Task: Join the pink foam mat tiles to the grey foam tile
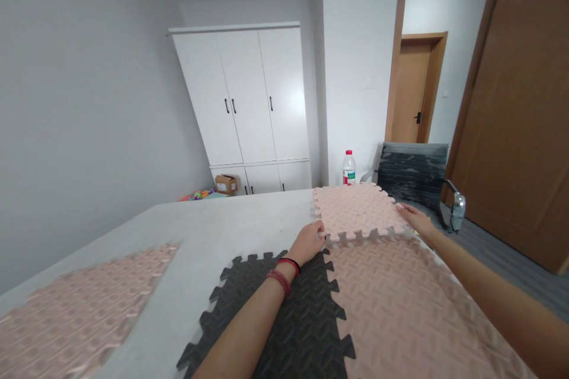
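White wall cabinets (249,95) stand at the far side of a grey-walled room, behind a pale tabletop (240,219) with a red-capped bottle (349,167) and an office chair (411,169) at its far right. At the far right of the surface is a pink interlocking foam tile (360,207), between both hands. The left hand (306,243) has a narrow grip, thumb and fingers pinching its near left corner; the right hand (415,219) appears to hold its right edge, though the fingers beneath are hidden.

Just on the near side lies a larger-looking pink mat piece (400,296), with a black foam tile (306,320) along its left side, under the left forearm. Another pink mat (89,302) sits well apart at the near left. Along the near edge of the held tile, the teeth seem not to be fully seated against the mat; blur makes this hard to settle.

Good handling here would likely mean holding both sides level, squaring teeth to notches from one corner, and pressing down along the seam bit by bit. Soft foam may bend or buckle if pushed sideways, and a leaning forearm could shift the black tile.
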